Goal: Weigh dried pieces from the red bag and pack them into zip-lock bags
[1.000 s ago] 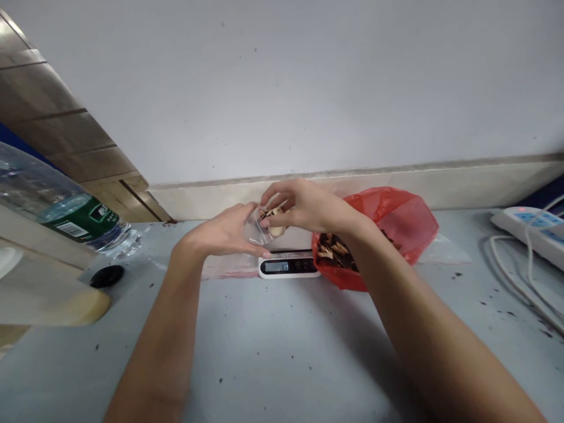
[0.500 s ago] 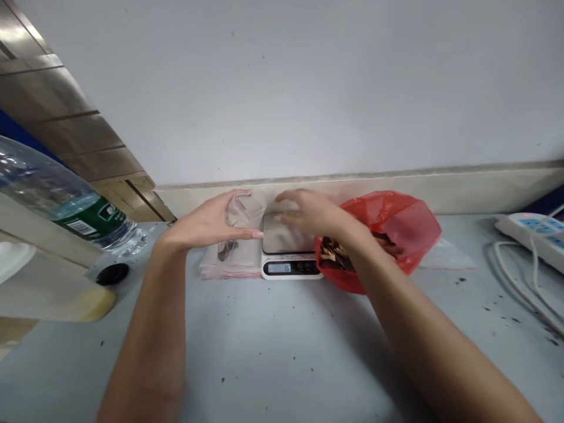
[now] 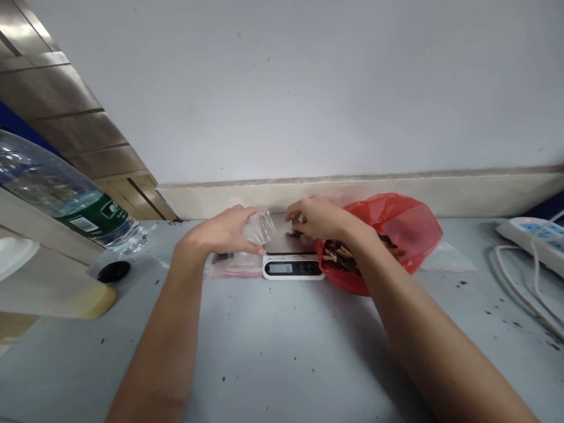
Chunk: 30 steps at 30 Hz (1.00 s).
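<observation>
My left hand (image 3: 224,230) is closed around a small clear zip bag (image 3: 264,226), whose mouth is held open towards the right. Just beside it stands a white digital scale (image 3: 268,271) with a grey metal plate; its display seems to read 1.6. Over the plate, my right hand (image 3: 318,217) has its fingers drawn together on a small dark piece (image 3: 299,221). What kind of piece it is, I cannot make out. Close to my right wrist lies an open red plastic bag (image 3: 414,226) with dried brown slices (image 3: 338,257) inside.
Flat clear zip bags (image 3: 240,265) lie left of the scale, and another clear bag (image 3: 449,258) is right of the red one. A water bottle (image 3: 94,214), a black cap (image 3: 113,272) and a pale container (image 3: 53,294) stand left. A power strip (image 3: 529,238) with its cable lies right.
My left hand has moved right with the zip bag, bringing it to the scale plate's edge. My right hand's fingers have come together on a dark piece above the plate.
</observation>
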Each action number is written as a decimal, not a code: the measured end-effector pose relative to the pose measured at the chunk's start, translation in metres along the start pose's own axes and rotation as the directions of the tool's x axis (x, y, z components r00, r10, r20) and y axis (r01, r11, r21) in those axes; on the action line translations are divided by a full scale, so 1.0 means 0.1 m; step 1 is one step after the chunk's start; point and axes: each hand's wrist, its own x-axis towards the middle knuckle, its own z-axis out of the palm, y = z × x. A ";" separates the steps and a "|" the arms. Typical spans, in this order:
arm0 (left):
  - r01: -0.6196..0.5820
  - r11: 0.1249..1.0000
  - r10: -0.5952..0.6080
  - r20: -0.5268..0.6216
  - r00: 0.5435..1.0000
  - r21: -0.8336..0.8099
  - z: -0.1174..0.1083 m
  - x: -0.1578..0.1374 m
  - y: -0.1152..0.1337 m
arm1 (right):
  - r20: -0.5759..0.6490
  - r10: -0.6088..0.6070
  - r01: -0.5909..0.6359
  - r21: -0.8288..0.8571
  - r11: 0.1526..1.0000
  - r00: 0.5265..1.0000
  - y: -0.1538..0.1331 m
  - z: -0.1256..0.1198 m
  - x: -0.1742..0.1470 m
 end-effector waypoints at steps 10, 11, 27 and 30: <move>-0.160 0.967 0.135 -0.132 0.982 -0.199 -0.04 -0.03 0.12 | -0.383 -0.326 0.500 0.579 0.644 0.864 0.03 -0.15 -0.12; -0.174 0.959 0.140 -0.158 0.977 -0.225 -0.06 -0.05 0.11 | -0.416 -0.318 0.512 0.534 0.673 0.852 0.02 -0.17 -0.15; -0.350 0.712 0.070 -0.434 0.898 -0.609 -0.17 -0.21 0.16 | -0.547 -0.154 0.499 0.566 0.656 0.823 0.10 -0.39 -0.35; -0.381 0.702 0.040 -0.501 0.864 -0.601 -0.15 -0.20 0.21 | -0.532 -0.190 0.516 0.571 0.639 0.825 0.07 -0.39 -0.38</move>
